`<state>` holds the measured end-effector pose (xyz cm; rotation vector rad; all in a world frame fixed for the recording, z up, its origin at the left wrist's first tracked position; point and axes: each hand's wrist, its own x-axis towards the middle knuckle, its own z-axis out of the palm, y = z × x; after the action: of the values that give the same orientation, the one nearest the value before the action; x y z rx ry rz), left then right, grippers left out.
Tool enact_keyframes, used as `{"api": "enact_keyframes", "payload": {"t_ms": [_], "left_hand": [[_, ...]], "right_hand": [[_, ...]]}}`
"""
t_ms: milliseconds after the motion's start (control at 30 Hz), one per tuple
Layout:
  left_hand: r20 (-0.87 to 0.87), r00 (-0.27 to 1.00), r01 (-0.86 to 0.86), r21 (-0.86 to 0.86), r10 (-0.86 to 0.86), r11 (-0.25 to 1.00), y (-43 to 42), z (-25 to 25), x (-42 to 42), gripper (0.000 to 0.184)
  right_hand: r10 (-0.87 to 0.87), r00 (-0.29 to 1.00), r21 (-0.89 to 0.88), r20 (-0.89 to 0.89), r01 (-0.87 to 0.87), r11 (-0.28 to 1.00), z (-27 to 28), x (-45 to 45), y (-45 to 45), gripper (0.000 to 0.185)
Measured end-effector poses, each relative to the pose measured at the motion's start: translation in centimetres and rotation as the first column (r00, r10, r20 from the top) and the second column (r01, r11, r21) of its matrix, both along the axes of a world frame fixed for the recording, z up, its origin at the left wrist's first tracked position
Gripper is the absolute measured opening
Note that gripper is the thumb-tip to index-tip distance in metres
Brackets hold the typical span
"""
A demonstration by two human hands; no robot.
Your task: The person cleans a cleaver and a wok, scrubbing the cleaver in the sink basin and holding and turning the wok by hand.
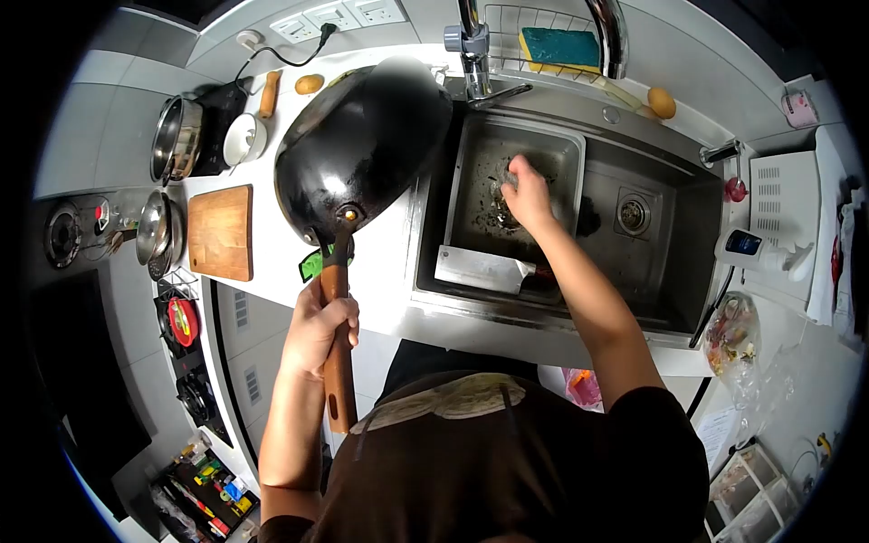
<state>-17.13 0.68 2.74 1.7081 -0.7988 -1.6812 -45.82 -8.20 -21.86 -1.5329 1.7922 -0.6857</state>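
My left hand [317, 328] is wrapped round the brown wooden handle of a black wok [358, 136]. The wok is tilted, its dark rounded outside showing, left of the sink. My right hand [529, 197] is over a rectangular metal tray [566, 149] in the sink's left part, its fingers curled together. Something greyish shows beside the fingertips, too small to name. Dark scraps lie scattered on the tray's floor. A cleaver [478, 270] rests across the near side of the tray, its blade flat.
The faucet [473, 54] stands behind the sink [688, 271], with a sponge [559, 47] in a wire rack. Left are a cutting board [221, 233], a white bowl [244, 138] and a steel pot [177, 136]. A white pump bottle [744, 246] stands at right.
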Motion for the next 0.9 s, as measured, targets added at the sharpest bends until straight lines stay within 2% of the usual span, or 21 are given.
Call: {"api": "enact_keyframes", "payload": {"t_ms": [33,67,100,167,233,300,367,433,500,667,767,900], "left_hand": [[0.001,1.000,0.002,0.004,-0.002,1.000,-0.2,0.4,-0.1,0.028],[0.016,0.999,0.043,0.014,-0.043,0.999,-0.4,0.9,-0.3,0.030],[0.023,0.999,0.044,0.013,-0.044,0.999,-0.6,1.3,-0.6,0.030],[0.041,0.999,0.009,0.030,-0.010,1.000,-0.7,2.3,-1.9,0.030],[0.050,0.999,0.010,0.020,-0.011,1.000,-0.9,3.4,-3.1,0.028],[0.050,0.999,0.017,0.092,-0.022,0.996,-1.0,4.2,-4.0,0.026],[0.064,0.997,0.026,0.098,-0.032,0.995,-0.8,5.0,-4.9,0.022],[0.049,0.999,0.003,0.140,-0.010,0.990,-0.7,5.6,-5.6,0.018],[0.060,0.998,-0.028,0.159,0.018,0.987,-0.7,6.4,-5.9,0.016],[0.027,0.998,-0.053,0.239,0.048,0.970,-0.9,8.1,-6.0,0.015],[-0.022,1.000,-0.010,0.243,0.016,0.970,-0.8,8.3,-4.9,0.016],[-0.009,1.000,0.007,0.255,-0.004,0.967,-0.5,8.7,-3.7,0.019]], "right_hand": [[-0.061,0.981,-0.119,0.186,0.084,0.989,1.7,-0.3,0.4,0.036],[-0.047,0.976,-0.257,0.214,0.103,0.961,4.5,0.1,0.7,0.034],[-0.048,0.974,-0.257,0.220,0.105,0.961,7.3,0.4,1.0,0.034],[0.093,0.955,-0.470,0.282,0.053,0.881,12.4,1.1,1.4,0.032],[0.188,0.951,-0.586,0.245,-0.009,0.811,15.4,2.1,1.3,0.033],[0.250,0.958,-0.683,0.141,-0.089,0.725,17.7,3.5,0.8,0.035],[0.305,0.952,-0.733,0.038,-0.181,0.656,19.2,5.1,0.5,0.031],[0.311,0.941,-0.773,-0.137,-0.298,0.560,19.7,6.5,0.4,0.029],[0.352,0.909,-0.759,-0.223,-0.388,0.523,20.7,7.0,1.2,0.022],[0.360,0.897,-0.783,-0.255,-0.410,0.467,20.5,6.3,1.2,0.013],[0.356,0.892,-0.799,-0.280,-0.422,0.428,20.5,5.5,1.2,0.012],[0.318,0.904,-0.806,-0.285,-0.405,0.432,20.1,3.7,0.0,0.009]]}}
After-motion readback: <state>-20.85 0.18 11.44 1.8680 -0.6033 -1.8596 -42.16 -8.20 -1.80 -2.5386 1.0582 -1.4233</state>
